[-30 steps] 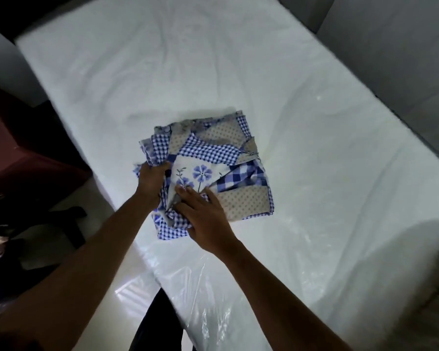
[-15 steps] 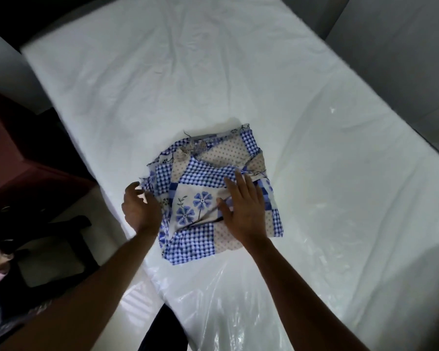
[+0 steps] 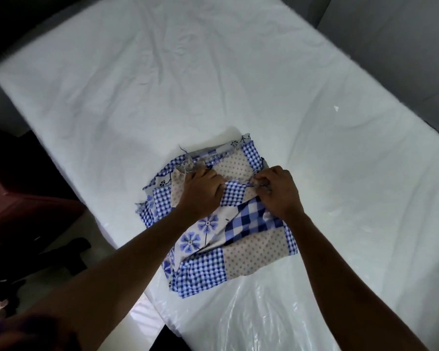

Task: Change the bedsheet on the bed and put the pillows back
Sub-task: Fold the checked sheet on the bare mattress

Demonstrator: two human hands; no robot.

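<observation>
A folded patchwork bedsheet [image 3: 249,254], blue gingham, beige dots and blue flowers, lies on the bare white mattress [image 3: 213,79] near its left edge. My left hand [image 3: 200,192] grips a frayed fold at the sheet's far left side. My right hand [image 3: 280,192] pinches a fold at the sheet's far right side. Both hands sit on top of the bundle, about a hand's width apart. No pillows are in view.
Clear plastic wrap [image 3: 264,307] covers the mattress's near end. A dark red cabinet [image 3: 18,198] stands to the left of the bed, with dark items on the pale floor [image 3: 69,254]. A grey wall [image 3: 403,46] runs along the bed's right side.
Both hands moved from the sheet's near side to its far edge. My right hand went from lying flat on the sheet to pinching a fold; my left now grips the top fold.
</observation>
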